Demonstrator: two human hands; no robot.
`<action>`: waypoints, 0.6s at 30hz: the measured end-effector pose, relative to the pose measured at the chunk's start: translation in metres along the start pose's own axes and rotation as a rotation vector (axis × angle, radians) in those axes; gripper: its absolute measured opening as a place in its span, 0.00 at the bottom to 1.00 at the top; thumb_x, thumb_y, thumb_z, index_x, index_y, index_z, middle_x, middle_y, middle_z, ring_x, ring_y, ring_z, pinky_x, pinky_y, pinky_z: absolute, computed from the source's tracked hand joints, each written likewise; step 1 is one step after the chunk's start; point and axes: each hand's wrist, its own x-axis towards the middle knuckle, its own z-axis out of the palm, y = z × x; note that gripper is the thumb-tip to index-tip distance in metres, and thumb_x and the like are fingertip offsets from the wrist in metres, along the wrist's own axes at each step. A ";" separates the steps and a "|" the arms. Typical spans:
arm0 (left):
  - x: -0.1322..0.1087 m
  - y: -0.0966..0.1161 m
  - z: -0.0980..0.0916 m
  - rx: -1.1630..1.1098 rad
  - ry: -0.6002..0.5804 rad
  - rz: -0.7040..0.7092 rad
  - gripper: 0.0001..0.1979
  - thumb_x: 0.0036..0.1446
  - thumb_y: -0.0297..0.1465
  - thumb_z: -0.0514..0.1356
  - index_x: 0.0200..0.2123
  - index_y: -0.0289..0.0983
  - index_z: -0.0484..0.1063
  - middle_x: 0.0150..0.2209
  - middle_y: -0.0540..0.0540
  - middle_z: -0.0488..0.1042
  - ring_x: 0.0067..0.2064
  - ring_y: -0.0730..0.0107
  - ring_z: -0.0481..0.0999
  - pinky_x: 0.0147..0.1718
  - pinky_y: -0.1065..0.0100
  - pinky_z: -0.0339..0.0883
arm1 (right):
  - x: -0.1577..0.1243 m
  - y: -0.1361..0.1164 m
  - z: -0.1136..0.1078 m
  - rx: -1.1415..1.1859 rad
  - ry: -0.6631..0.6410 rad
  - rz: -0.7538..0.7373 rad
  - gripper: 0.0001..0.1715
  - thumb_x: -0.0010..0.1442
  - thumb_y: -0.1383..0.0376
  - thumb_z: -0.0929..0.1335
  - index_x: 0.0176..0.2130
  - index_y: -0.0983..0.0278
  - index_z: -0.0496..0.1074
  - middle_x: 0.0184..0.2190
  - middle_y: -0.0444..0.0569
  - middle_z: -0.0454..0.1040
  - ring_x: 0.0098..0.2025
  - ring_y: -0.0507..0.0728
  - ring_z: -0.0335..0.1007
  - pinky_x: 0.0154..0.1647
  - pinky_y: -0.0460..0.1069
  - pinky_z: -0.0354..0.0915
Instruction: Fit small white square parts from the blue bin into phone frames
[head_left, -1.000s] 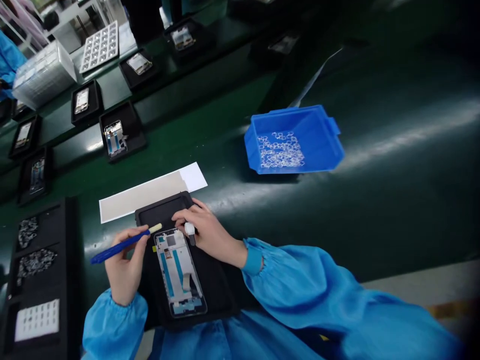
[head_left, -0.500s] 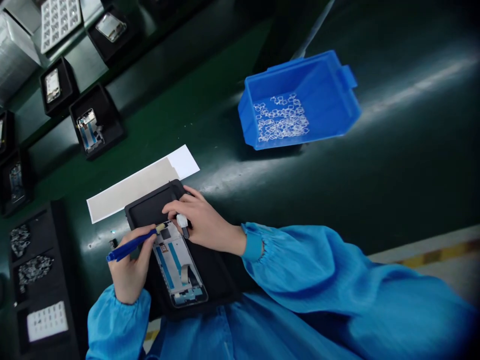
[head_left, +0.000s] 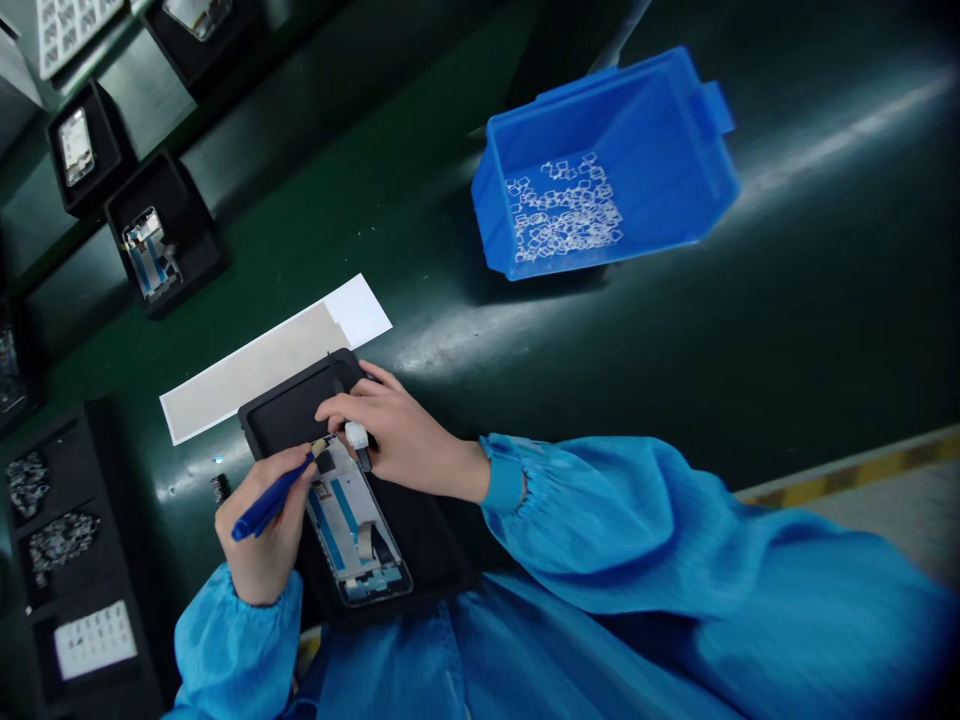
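My left hand (head_left: 262, 510) is closed around a blue pen-like tool (head_left: 271, 503). Its pale tip meets the top end of an open phone frame (head_left: 352, 525), which shows blue strips and a loose flex cable. The frame lies tilted in a black tray (head_left: 289, 415). From the right, my right hand (head_left: 409, 435) reaches over the tray, its fingers bent near the phone's top edge. A slim dark tool with a white piece (head_left: 357, 436) on it sits in that hand; its exact kind is unclear, and the fingers partly hide it.
Behind the tray lies a white-edged beige strip (head_left: 255, 365). A blue bin (head_left: 600, 180) with many small white frames stands at the back right. At left are a black compartment tray (head_left: 75, 590) of small parts and more black trays (head_left: 176, 240) with phones.
The blue tool's rear end has swung down and right, while its tip stays at the phone's top. My right hand keeps nearly the same place over the tray. The whole view has shifted slightly.
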 end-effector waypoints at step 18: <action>0.009 0.009 -0.001 0.163 -0.122 0.111 0.07 0.61 0.26 0.63 0.43 0.38 0.73 0.41 0.47 0.80 0.41 0.69 0.81 0.43 0.72 0.75 | -0.001 -0.002 -0.001 -0.070 -0.037 0.018 0.20 0.56 0.77 0.67 0.47 0.61 0.67 0.35 0.44 0.74 0.42 0.58 0.70 0.69 0.65 0.46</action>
